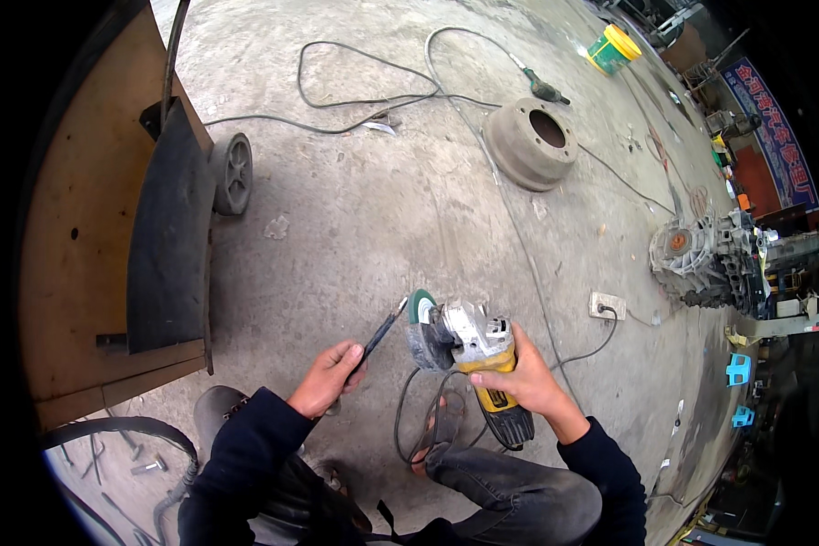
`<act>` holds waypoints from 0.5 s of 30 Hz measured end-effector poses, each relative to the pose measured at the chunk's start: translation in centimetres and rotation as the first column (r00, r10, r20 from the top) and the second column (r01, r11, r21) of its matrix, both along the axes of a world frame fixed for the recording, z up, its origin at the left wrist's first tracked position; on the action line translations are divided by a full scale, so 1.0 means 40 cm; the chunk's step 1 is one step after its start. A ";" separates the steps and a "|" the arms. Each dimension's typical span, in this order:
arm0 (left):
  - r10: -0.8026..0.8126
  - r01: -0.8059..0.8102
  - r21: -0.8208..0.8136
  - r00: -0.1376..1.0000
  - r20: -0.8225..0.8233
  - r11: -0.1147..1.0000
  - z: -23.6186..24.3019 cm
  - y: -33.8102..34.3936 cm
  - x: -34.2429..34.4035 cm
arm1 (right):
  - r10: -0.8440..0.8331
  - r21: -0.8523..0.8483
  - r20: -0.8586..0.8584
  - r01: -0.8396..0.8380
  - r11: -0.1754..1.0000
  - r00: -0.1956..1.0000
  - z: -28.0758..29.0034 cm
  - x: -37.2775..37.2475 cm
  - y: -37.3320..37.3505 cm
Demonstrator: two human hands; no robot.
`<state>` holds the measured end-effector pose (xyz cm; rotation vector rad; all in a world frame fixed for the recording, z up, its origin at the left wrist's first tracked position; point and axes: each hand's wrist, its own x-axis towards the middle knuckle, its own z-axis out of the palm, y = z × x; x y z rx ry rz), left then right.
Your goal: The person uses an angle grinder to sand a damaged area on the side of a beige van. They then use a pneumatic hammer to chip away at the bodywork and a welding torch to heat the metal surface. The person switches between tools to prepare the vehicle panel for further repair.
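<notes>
My right hand (523, 378) is wrapped round the yellow and black body of an angle grinder (487, 350). Its green grinding disc (420, 308) faces left, with a dark guard below it. Between the fingers of my left hand (329, 375) is a thin dark metal rod (379, 338), tilted up to the right. The rod's bright tip lies close to the disc's edge; whether they touch I cannot tell. A black cord hangs from the grinder and loops past my foot.
A brake drum (530, 144) stands on the concrete ahead, beside a green tool (544, 88) on a long hose. To the right are a power socket (607, 306) and a gearbox-like unit (692, 255). At left stands a wooden cart with a wheel (234, 175). Cables cross the floor.
</notes>
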<state>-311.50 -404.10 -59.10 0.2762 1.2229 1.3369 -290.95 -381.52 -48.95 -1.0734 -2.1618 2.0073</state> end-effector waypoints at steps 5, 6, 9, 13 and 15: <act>0.020 -0.020 -0.018 1.000 0.016 1.000 -0.008 0.003 0.007 | -0.036 -0.050 -0.041 0.034 0.998 0.998 0.032 -0.022 -0.027; 0.020 -0.020 -0.021 1.000 0.007 1.000 -0.007 0.004 0.006 | -0.051 -0.090 -0.054 0.046 0.995 0.997 0.039 -0.026 -0.031; 0.006 -0.006 -0.042 1.000 0.010 0.999 -0.006 0.007 0.001 | 0.036 0.094 0.010 -0.036 0.995 0.999 0.045 -0.021 -0.037; -0.001 0.001 -0.038 1.000 0.001 0.999 -0.004 0.007 -0.006 | 0.070 0.254 0.061 -0.083 0.964 0.996 0.051 -0.020 -0.046; -0.004 0.003 -0.045 1.000 -0.014 0.999 -0.005 0.009 -0.001 | 0.055 0.249 0.046 -0.065 0.966 0.997 0.046 -0.017 -0.045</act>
